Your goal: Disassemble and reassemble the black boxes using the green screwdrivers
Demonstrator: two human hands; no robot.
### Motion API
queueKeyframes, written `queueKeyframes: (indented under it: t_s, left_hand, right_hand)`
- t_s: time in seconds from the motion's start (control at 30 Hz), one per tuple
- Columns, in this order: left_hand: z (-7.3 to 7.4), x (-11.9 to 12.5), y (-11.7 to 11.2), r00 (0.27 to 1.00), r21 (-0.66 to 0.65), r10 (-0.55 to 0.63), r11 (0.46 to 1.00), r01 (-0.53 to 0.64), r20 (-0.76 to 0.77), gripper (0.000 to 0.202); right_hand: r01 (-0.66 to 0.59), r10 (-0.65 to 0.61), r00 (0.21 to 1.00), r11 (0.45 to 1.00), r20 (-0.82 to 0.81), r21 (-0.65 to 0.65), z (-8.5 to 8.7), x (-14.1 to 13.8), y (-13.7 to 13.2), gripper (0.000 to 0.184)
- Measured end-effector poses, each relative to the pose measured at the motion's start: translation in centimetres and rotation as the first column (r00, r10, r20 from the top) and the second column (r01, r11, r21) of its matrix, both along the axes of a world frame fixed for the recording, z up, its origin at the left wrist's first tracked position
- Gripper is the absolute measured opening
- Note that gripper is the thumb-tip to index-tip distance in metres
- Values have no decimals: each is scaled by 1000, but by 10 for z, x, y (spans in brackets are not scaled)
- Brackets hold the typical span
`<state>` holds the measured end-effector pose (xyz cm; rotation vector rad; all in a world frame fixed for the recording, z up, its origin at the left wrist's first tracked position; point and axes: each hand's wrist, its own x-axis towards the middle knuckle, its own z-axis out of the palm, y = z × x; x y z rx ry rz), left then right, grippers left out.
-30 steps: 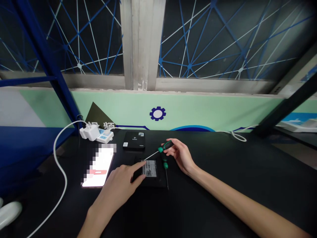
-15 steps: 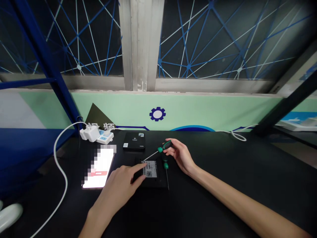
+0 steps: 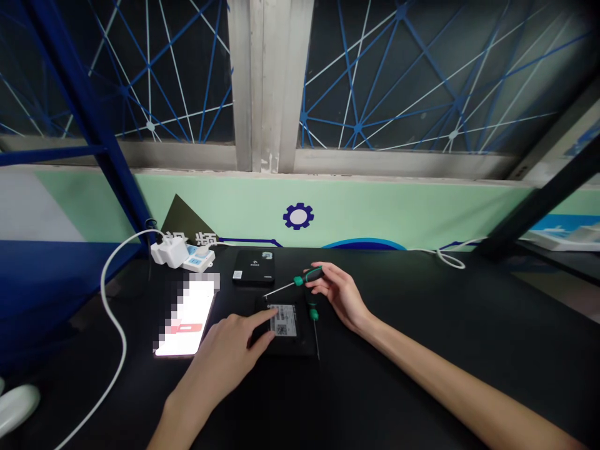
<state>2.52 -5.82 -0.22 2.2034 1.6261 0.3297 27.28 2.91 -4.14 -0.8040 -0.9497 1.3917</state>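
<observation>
The matte dark bench (image 3: 422,325) carries a flat, rigid black plastic box (image 3: 300,340) near its middle, label side up. The box looks light and likely to slide, so it is best steadied from above or taken by its edges. The left hand (image 3: 225,359) lies on its near-left part, fingers stretched flat, forefinger pressing by the label. The right hand (image 3: 341,295) pinches the green-and-black handle of a slim steel screwdriver (image 3: 300,280), whose tip is close to the box's far-left corner.
</observation>
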Motion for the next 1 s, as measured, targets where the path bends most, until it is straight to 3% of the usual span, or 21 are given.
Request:
queueKeyframes:
  t_s: [0.5, 0.8, 1.0]
  left_hand:
    - [1, 1, -1, 1000, -14, 2, 1000, -2, 14, 42]
    - [-1, 0, 0, 1000, -32, -8, 999, 8, 14, 43]
    - [-3, -1, 2, 999, 35, 27, 999, -25, -36, 45]
  right_hand:
    - [2, -5, 996, 999, 84, 33, 1, -2, -3, 31]
    - [183, -190, 972, 981, 136, 62, -6, 9, 8, 27]
    - [218, -221, 970, 975, 102, 40, -3, 12, 10, 28]
